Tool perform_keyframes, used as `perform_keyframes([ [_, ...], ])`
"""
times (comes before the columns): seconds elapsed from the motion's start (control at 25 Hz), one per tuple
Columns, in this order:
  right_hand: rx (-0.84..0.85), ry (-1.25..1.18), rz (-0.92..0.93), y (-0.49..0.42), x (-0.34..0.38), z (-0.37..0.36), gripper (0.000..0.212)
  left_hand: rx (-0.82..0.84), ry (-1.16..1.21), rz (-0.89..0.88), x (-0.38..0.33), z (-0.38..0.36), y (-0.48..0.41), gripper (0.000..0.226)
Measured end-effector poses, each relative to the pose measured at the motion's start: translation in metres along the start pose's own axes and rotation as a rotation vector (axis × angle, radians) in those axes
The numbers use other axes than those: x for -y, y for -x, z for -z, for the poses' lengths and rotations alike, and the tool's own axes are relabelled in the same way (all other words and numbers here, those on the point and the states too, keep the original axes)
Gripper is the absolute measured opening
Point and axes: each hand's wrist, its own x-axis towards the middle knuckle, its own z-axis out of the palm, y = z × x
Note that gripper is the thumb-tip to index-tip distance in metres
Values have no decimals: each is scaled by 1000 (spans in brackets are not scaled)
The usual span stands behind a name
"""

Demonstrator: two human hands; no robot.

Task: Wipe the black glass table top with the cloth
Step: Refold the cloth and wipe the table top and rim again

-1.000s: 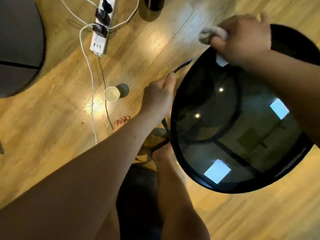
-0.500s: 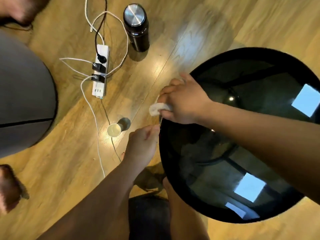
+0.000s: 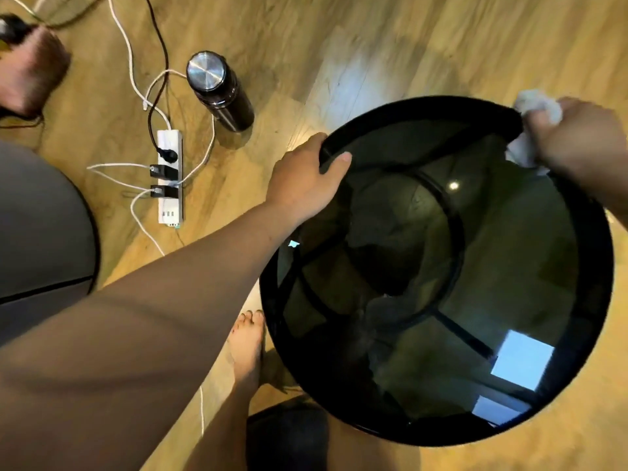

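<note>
This looks like a room in a home, a living room most likely. The floor (image 3: 390, 39) is of warm wood-look planks, and the person stands on it with a bare foot (image 3: 247, 348) beside a low round black glass table (image 3: 584, 266). A white power strip (image 3: 171, 180) with several plugs and loose cables lies on the floor, and a steel-capped bottle (image 3: 221, 91) stands near it.
</note>
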Motion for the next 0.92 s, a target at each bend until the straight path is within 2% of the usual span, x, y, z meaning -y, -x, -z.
perform_keyframes([
  [0.08, 25, -1, -62, 15, -27, 0, 62, -16, -19, 25, 2, -4, -3, 51],
  [0.12, -26, 19, -68, 16, -25, -2, 60, -21, 11, 51, 4, -5, -4, 51],
  [0.24, -197, 32, 12, 2, 34, -8, 45, 8, 169, 125, 5, -4, -4, 50],
  [0.32, -218, 74, 239, 0, 98, -16, 42, 2, 266, 177, 6, -5, -6, 45],
  [0.4, -131, 120, 523, 13, 154, -30, 44, -16, 354, 242, 4, -4, -5, 48],
  [0.48, -26, 151, 740, 24, 174, -35, 45, -31, 446, 319, -3, -2, -4, 56],
  [0.52, -20, 120, 767, 21, 164, -31, 45, -32, 472, 353, -6, -1, -5, 57],
  [0.6, -100, 17, 596, 5, 114, -22, 39, -25, 482, 397, -11, 2, -4, 53],
  [0.72, -206, -85, 299, -1, -10, -17, 30, -10, 495, 429, -15, 1, -3, 54],
  [0.8, -216, -100, 200, 36, -77, -27, 35, -20, 509, 450, -16, 1, -2, 59],
  [0.92, -218, -176, -117, 100, -122, -52, 41, 15, 485, 466, -16, 3, 2, 68],
])
